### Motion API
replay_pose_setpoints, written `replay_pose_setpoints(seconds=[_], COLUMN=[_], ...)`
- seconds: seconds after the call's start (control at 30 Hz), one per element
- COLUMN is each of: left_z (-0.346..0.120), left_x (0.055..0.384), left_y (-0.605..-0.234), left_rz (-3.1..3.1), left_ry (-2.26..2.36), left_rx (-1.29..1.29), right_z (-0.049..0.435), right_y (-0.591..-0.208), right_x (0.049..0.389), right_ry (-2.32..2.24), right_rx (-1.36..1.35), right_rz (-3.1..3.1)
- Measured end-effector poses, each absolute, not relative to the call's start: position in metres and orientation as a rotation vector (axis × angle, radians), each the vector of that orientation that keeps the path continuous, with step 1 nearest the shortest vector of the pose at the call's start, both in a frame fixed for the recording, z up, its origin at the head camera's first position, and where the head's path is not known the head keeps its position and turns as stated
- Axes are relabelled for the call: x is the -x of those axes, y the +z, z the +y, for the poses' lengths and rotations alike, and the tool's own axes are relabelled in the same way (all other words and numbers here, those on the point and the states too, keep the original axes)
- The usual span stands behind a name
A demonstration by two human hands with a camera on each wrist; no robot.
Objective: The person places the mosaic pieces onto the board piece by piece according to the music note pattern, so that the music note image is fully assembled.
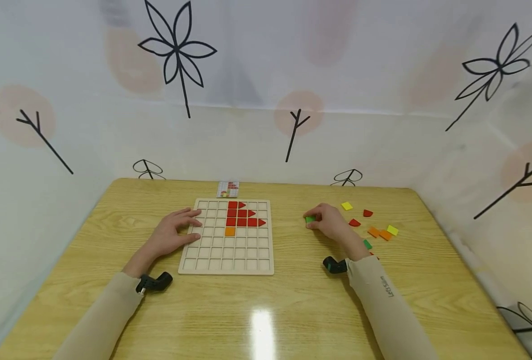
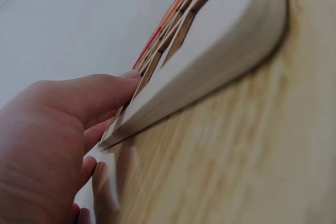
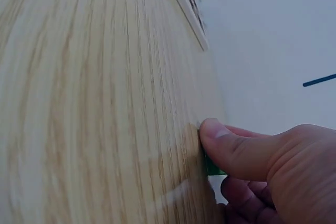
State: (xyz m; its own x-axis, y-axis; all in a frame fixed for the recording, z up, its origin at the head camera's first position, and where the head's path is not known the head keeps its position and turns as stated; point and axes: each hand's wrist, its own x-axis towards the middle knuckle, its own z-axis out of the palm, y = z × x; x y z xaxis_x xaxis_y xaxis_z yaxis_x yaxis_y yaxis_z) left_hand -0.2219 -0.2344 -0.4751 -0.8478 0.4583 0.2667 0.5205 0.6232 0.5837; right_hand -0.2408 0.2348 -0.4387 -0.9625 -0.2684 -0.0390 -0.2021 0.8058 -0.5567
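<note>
A square wooden grid board (image 1: 247,255) lies on the table, with red squares and red pointed pieces (image 1: 252,222) in its upper cells. One orange square (image 1: 230,231) sits in a cell just below them. My left hand (image 1: 175,232) rests on the board's left edge, its thumb and fingers fairly straight; the left wrist view shows the thumb (image 2: 113,95) against the rim. Right of the board, my right hand (image 1: 329,221) pinches a green piece (image 1: 310,219) between thumb and fingers, low over the table. In the right wrist view the hand mostly covers that green piece (image 3: 214,167).
Loose pieces lie right of my right hand: yellow squares (image 1: 392,230), red rounded pieces (image 1: 368,213), orange pieces (image 1: 385,235) and a green one (image 1: 367,244). Behind the board is a small pattern card (image 1: 227,189). A patterned white cloth (image 1: 247,145) stands around the table.
</note>
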Motion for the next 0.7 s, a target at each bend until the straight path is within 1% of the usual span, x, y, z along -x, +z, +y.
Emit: replay_pose_setpoints(seconds=[0.2, 0.4, 0.7], left_z=[-0.235, -0.234, -0.234], left_x=[0.221, 0.219, 0.219], left_y=[-0.475, -0.476, -0.475], left_rz=[-2.728, -2.728, -2.740], left_ry=[-1.030, -1.023, -1.027], left_rx=[0.833, 0.834, 0.828], right_z=[0.237, 0.242, 0.234], right_y=[-0.442, -0.446, -0.435], right_x=[0.240, 0.236, 0.225], right_ry=[-0.914, -1.086, -1.355], right_rx=[0.405, 0.406, 0.379], right_rz=[2.880, 2.863, 2.730])
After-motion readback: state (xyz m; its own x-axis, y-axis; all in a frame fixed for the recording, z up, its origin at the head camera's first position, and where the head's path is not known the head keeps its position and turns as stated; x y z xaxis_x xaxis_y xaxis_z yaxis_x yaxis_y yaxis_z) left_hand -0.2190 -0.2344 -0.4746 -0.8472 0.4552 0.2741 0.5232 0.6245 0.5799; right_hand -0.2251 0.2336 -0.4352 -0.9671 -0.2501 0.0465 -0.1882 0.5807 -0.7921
